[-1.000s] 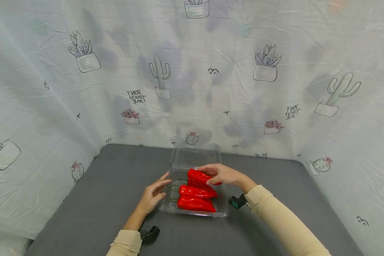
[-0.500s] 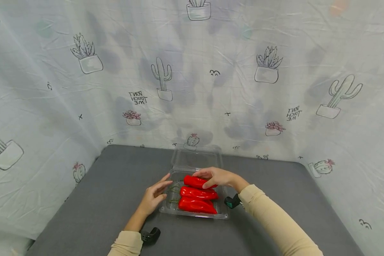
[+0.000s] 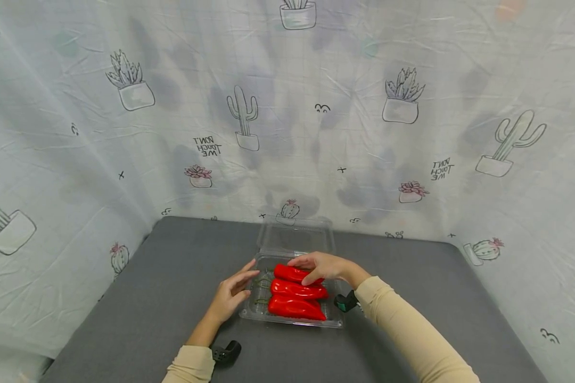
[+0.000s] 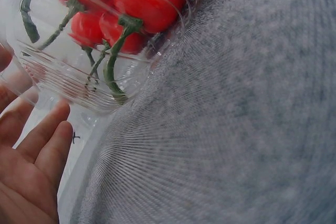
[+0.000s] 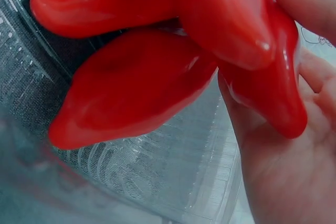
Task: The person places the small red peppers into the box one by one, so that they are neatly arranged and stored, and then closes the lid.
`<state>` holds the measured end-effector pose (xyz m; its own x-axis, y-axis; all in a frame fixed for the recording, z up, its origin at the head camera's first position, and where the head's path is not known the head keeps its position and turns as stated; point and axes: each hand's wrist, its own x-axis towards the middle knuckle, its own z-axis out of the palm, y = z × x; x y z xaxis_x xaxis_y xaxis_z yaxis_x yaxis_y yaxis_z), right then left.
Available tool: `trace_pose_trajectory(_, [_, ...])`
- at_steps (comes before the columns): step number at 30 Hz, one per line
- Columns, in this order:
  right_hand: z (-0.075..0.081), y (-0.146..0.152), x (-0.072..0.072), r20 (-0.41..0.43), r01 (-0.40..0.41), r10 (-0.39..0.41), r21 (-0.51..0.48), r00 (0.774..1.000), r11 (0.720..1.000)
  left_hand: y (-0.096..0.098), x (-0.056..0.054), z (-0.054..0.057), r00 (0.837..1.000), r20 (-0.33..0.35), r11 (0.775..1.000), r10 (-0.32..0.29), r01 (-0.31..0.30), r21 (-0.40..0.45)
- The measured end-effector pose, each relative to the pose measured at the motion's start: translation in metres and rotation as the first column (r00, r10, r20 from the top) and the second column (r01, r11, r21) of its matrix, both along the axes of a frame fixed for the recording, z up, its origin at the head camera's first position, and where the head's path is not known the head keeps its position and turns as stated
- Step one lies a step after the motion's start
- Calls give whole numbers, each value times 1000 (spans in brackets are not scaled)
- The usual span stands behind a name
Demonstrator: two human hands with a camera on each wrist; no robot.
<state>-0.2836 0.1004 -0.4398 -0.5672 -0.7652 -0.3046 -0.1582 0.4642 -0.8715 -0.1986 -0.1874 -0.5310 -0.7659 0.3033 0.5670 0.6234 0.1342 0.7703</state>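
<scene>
A clear plastic clamshell container holds several long red peppers with green stems, lying side by side, stems to the left. My right hand grips the rearmost red pepper between thumb and fingers; in the right wrist view its tip hangs in front of the palm. A middle pepper and a front pepper lie nearer to me. At the container's left side is my left hand, fingers fairly straight. In the left wrist view those fingers lie against or close beside the clear wall.
The container's hinged lid is folded back toward the rear curtain, printed with potted cacti. A grey cloth covers the table. Black wrist devices are worn below both hands.
My right hand has come down and a little left with the rear pepper, which now lies lower, in line with the others. My left hand has stayed at the container's side.
</scene>
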Motion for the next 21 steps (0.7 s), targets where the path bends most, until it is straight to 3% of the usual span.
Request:
trace_pose_trajectory(10, [0,4,1,7,6,-6,-24,1000,1000,1,1,3,1000,9,1000,-8,8,5])
trace_pose_trajectory(16, [5,10,2,6,15,-15,-74,1000,997,1,0,1,1000,-28,1000,-1,1,2])
trace_pose_trajectory(21, [10,19,2,3,31,-31,-124,1000,992,0,0,1,1000,-5,1000,-6,6,9])
